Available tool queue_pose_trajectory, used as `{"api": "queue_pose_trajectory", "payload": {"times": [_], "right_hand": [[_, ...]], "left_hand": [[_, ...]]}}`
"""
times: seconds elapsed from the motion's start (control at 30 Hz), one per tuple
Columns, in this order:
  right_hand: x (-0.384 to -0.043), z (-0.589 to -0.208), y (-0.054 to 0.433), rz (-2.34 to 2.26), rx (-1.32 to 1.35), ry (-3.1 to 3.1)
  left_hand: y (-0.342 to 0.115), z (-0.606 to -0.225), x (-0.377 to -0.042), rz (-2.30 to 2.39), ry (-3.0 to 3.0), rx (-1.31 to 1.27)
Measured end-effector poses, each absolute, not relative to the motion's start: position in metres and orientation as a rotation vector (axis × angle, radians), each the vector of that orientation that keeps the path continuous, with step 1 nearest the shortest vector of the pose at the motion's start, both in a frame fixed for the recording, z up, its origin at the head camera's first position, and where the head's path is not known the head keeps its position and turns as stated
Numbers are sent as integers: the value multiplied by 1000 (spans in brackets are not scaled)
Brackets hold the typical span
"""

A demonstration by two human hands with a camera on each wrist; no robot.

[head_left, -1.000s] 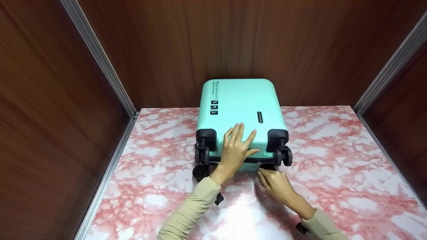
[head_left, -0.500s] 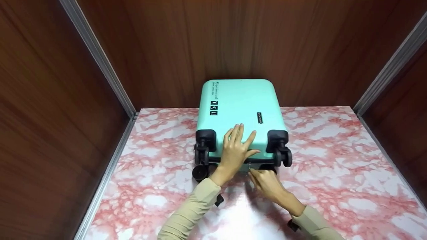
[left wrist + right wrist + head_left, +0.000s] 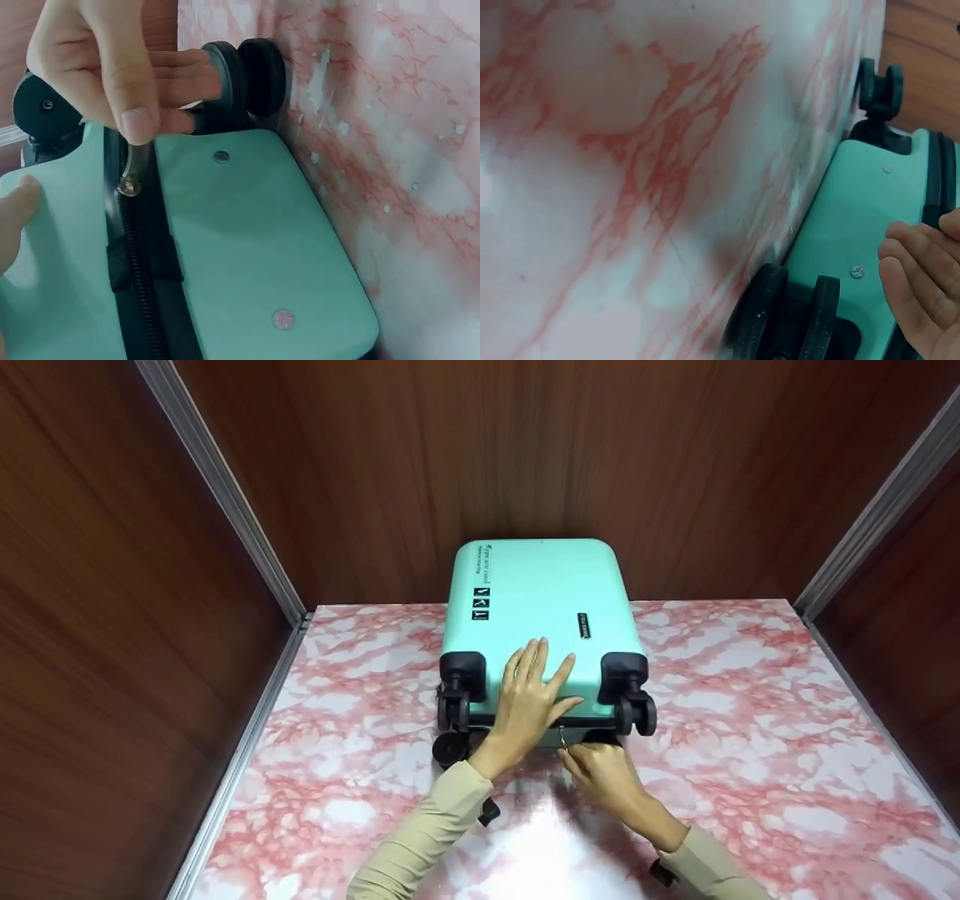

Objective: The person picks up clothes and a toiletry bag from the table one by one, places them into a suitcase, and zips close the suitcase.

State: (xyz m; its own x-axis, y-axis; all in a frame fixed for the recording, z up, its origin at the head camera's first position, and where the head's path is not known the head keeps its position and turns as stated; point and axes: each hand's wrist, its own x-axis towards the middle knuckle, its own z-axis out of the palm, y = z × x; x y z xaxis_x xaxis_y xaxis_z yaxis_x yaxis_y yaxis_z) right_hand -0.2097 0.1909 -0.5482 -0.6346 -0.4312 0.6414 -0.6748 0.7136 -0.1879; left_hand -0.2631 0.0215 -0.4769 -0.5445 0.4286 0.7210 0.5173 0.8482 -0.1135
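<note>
A mint-green hard-shell suitcase (image 3: 536,577) lies on its side, its wheeled end facing me. My left hand (image 3: 525,705) rests on the lower part of its shell, fingers straight and spread. Just right of that hand and lower, my right hand (image 3: 604,772) pinches a metal zipper pull (image 3: 136,161) between thumb and fingers. The left wrist view shows the black zipper (image 3: 142,292) running between the two shell halves, with part of my left hand on the upper half. In the right wrist view the right hand's fingers are curled near the seam, and the pull is hidden.
Black caster wheels (image 3: 636,709) stick out at the suitcase's corners on both sides of my hands. Underneath is a red-and-white marbled tabletop (image 3: 750,720). A brown wood-grain panel (image 3: 525,450) stands right behind the suitcase, with more panels at both sides.
My right hand has slid left along the seam with the zipper pull, then stayed near the middle with the pull drawn slightly downward. The left hand and suitcase have hardly moved.
</note>
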Motion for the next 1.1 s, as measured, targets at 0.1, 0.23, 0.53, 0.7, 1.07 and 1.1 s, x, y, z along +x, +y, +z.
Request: {"api": "queue_pose_trajectory", "payload": {"times": [0.1,0.23,0.53,0.7,1.07,1.1], "right_hand": [[-208,-550,191,554,816,-2335],[-207,-549,191,548,808,-2316],[-207,-546,191,562,818,-2262],[-208,-548,191,566,806,-2259],[-210,-549,187,591,825,-2253],[-211,-548,187,593,829,-2253]], "left_hand": [[21,-478,-261,-249,-2195,-730],[18,-484,-255,-333,-2057,-846],[1,-515,-246,-245,-1793,-944],[-9,-533,-237,-441,-1939,-923],[-11,-554,-228,-708,-2336,-726],[-10,-553,-229,-729,-2365,-717]]}}
